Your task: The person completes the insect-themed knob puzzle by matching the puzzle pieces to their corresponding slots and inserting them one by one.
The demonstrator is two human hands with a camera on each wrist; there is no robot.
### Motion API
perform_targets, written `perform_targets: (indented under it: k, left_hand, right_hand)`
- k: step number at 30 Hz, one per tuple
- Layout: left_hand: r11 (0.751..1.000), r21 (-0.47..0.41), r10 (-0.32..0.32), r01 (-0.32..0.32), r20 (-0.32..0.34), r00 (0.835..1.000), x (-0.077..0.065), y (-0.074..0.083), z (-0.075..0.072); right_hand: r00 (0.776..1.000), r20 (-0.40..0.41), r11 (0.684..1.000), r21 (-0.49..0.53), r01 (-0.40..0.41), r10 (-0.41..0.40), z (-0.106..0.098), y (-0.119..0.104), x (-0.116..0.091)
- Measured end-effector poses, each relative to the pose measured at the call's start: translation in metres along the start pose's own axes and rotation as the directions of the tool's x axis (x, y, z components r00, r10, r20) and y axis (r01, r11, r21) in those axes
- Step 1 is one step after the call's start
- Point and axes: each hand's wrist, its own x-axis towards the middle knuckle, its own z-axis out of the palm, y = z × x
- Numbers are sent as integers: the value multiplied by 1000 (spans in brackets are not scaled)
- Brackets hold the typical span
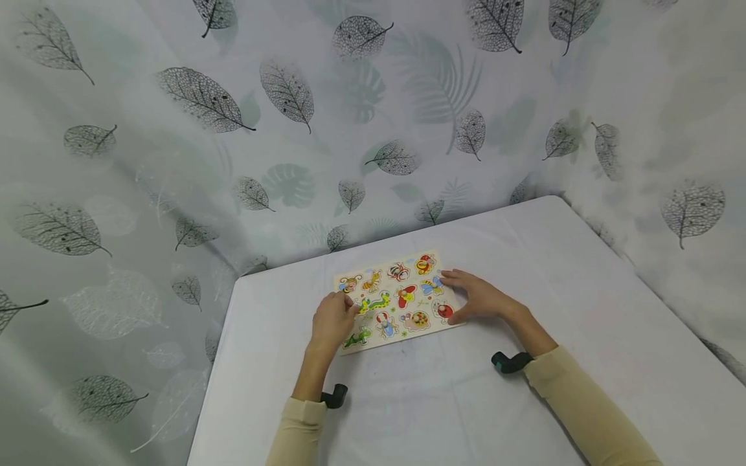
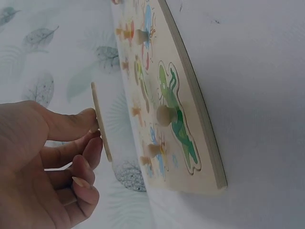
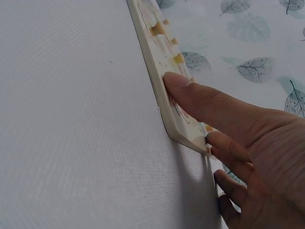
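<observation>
A flat wooden knob puzzle board (image 1: 373,348) with colourful insect pictures lies on the white table. My left hand (image 1: 333,321) is above the board's left part, pinching a thin wooden puzzle piece (image 2: 101,125) between thumb and fingers. That piece is seen edge-on and raised off the board in the left wrist view; its picture faces away there. Below the hand, a green lizard-like piece (image 2: 177,126) with a round knob sits in the board. My right hand (image 1: 480,298) is spread along the board's right edge, thumb resting on top near the ladybird piece (image 1: 444,310).
Several other knobbed insect pieces sit in the board, among them a spider (image 1: 399,271) at the back. The white table (image 1: 419,401) ends at a back edge against a leaf-patterned curtain (image 1: 361,129). Each wrist wears a small black camera (image 1: 511,362).
</observation>
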Motion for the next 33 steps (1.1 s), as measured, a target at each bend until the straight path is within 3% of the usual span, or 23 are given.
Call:
perform_targets:
  k: [13, 33]
  left_hand:
    - [999, 17, 41, -41, 12, 999, 4, 16, 8]
    - [998, 54, 34, -38, 65, 997, 22, 26, 31]
  right_hand:
    - [1000, 11, 1000, 6, -21, 21, 3, 6, 1]
    - [1000, 7, 1000, 10, -9, 9, -1, 3, -1]
